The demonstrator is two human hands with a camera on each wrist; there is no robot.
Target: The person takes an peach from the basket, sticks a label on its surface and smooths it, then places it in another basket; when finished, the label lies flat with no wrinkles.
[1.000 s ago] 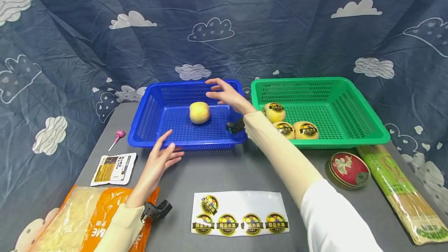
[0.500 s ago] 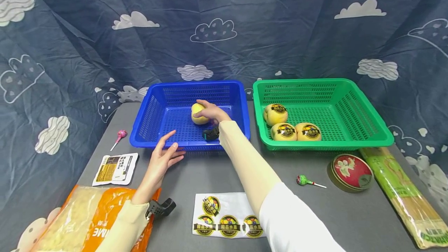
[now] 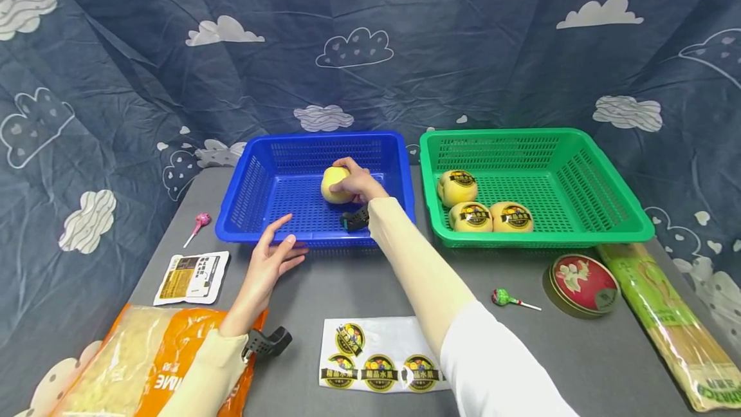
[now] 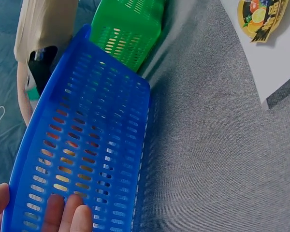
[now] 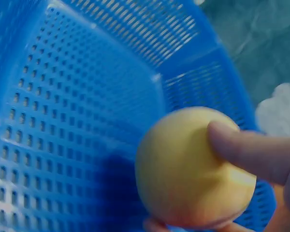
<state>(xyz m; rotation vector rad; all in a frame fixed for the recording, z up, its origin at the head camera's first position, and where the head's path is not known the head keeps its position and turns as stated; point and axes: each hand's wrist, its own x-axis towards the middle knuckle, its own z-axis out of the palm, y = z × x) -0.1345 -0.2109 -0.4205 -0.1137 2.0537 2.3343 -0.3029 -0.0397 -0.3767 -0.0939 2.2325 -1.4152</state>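
Note:
Inside the blue basket [image 3: 312, 235], my right hand [image 3: 360, 184] grips a yellow peach [image 5: 183, 169], thumb on its upper side and fingertips below. The peach [image 3: 332, 185] seems to be just off the basket floor, with a dark shadow beside it. My left hand [image 3: 271, 262] holds the near rim of the basket, its digits on both sides of the wall. In the left wrist view, several fingers [image 4: 67, 217] lie against the perforated outer wall. To the right, a green basket [image 3: 538, 237] contains three peaches with round black-and-gold stickers.
A white sticker sheet [image 3: 399, 330] lies in front. On the right are a green lollipop [image 3: 502, 297], a red round tin [image 3: 581, 283] and a noodle pack [image 3: 660, 314]. At left lie a pink lollipop [image 3: 202, 219], a white pouch [image 3: 191, 278] and an orange bag [image 3: 179, 352].
My right hand has come down from the blue basket's right side onto the peach, gripped it and shifted it slightly up and right. The left hand has stayed at the rim.

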